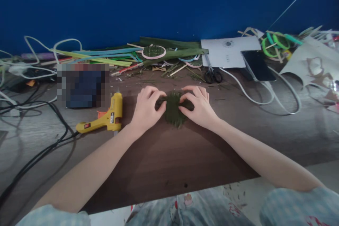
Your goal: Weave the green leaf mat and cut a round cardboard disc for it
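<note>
Two hands, the left hand (146, 108) and the right hand (199, 108), pinch opposite sides of a dark green leafy piece (173, 113) lying on the table (169, 162) near a yellow glue gun (106, 118), seemingly pressing it into shape, so any next move calls for steady, even pressure.

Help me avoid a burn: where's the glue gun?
Head view: the glue gun lies on the table, just left of the left hand gripping the green leaf piece; its cord trails left.
</note>
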Demonstrator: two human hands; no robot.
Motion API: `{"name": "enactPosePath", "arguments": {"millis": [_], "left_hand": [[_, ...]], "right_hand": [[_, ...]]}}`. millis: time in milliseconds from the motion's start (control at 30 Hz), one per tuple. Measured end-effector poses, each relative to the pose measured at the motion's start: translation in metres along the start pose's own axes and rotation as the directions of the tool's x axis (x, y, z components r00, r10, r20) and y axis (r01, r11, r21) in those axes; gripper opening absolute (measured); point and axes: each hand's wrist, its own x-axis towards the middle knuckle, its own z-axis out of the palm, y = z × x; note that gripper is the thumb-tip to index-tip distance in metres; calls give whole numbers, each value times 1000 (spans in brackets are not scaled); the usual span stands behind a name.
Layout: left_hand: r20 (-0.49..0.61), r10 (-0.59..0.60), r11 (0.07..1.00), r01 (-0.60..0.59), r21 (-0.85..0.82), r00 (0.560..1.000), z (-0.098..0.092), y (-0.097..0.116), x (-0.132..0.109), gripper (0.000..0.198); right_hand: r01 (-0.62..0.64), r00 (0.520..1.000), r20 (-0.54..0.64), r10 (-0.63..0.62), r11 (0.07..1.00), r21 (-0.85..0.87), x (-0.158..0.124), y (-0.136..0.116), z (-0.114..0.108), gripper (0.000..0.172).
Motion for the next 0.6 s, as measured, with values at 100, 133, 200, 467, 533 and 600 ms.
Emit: {"name": "enactPosePath", "arguments": {"millis": [100,133,200,467,533,600], "left_hand": [[51,-67,996,64,65,996,3,-2,2,13],[72,-73,995,68,69,995,4,-3,2,15],[96,-77,995,71,67,992,5,-3,2,19],[108,-77,995,69,75,991,5,-3,2,19],[114,-76,995,68,77,991,5,-3,2,19],[119,-78,995,70,69,990,5,-4,2,19]], "right_hand": [[2,1000,-18,-2,1000,0,0,1,1,7],[3,1000,-22,-3,1000,1,0,2,1,7],[-1,1000,-25,1,1000,5,0,2,1,9],[-4,1000,-17,4,1000,16,1,2,1,11],[1,1000,-13,-1,1000,13,1,3,2,10],[0,1000,-8,0,1000,13,1,3,2,11]]}}
